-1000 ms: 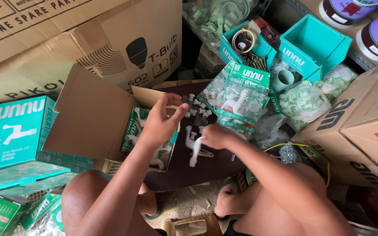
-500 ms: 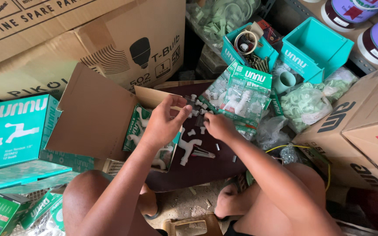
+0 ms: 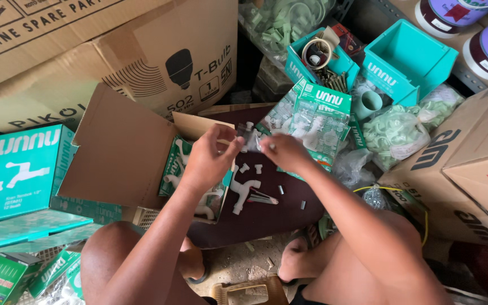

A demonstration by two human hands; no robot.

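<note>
Small clear plastic packet point(image 3: 253, 141) sits pinched between the fingers of my left hand point(image 3: 209, 161) and right hand point(image 3: 284, 151), held above the dark surface point(image 3: 272, 217) where a white plastic tap point(image 3: 244, 192) lies beside the open cardboard box point(image 3: 125, 149).

Teal cartons point(image 3: 15, 172), brown boxes point(image 3: 108, 51)
</note>
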